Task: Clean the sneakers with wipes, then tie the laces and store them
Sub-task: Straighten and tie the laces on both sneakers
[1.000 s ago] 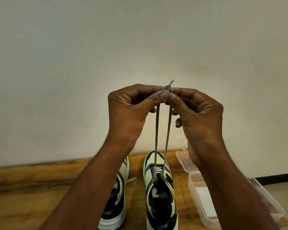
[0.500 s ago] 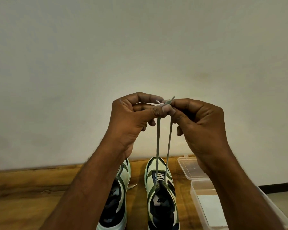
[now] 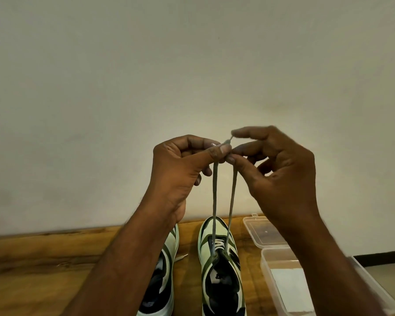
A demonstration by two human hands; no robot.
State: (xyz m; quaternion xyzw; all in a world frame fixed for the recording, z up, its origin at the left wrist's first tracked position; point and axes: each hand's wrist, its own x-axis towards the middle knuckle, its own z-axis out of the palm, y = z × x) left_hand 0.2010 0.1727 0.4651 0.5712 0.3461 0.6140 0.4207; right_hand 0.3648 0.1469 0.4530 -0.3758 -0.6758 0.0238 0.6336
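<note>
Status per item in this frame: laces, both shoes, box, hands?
Grey laces: two strands pulled up taut, untied.
Right green-and-cream sneaker: upright on the wooden table, laces lifted.
Left green-and-cream sneaker: upright, partly hidden by the forearm.
Clear plastic box: open, white wipe inside.
Left hand: pinches lace ends.
Right hand: pinches a lace, index finger raised.

Right sneaker [image 3: 221, 267]: pale logo mark on the tongue, too blurred to read. No other legible text or numbers.

Grey laces [image 3: 215, 201], cream-and-olive sneakers [image 3: 217, 261], brown wooden table [image 3: 43, 270]
</note>
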